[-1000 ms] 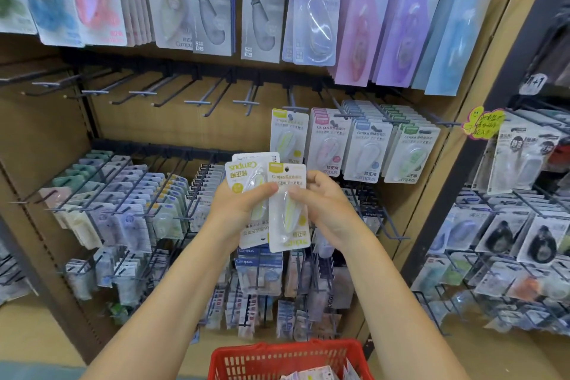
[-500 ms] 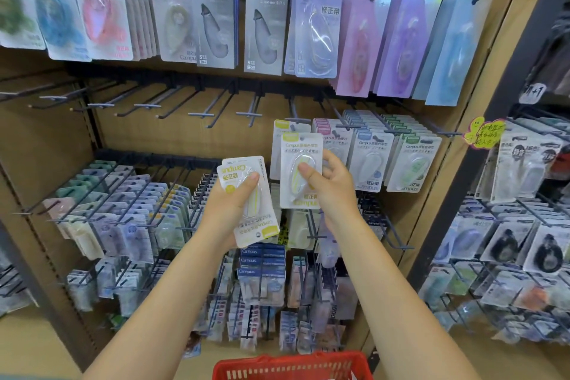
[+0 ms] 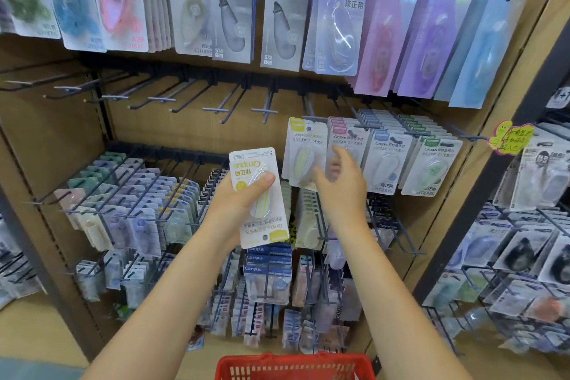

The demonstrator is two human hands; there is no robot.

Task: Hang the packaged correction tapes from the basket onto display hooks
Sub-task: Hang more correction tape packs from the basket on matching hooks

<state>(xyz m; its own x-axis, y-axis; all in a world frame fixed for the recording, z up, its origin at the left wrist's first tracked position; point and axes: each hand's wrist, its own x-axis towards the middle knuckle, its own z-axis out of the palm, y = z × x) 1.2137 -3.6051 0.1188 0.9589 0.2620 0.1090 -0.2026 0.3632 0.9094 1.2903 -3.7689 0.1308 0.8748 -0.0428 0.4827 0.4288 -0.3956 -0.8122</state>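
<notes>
At left of centre, the left hand (image 3: 237,197) is gripping an upside-down yellow pack (image 3: 259,197), thumb across its blister. Further right, the pack the right hand carried half a second ago is now hanging on the hook (image 3: 310,118); the right hand (image 3: 337,182) is drawing away, grip released, though blurred. One hung; the basket (image 3: 294,366) probably holds more.

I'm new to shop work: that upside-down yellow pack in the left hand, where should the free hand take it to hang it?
Probably by the top edge, coming from above. The yellow pack is upside down, its hang hole at the bottom, and the left hand covers its middle. The right hand can then flip it.
</notes>
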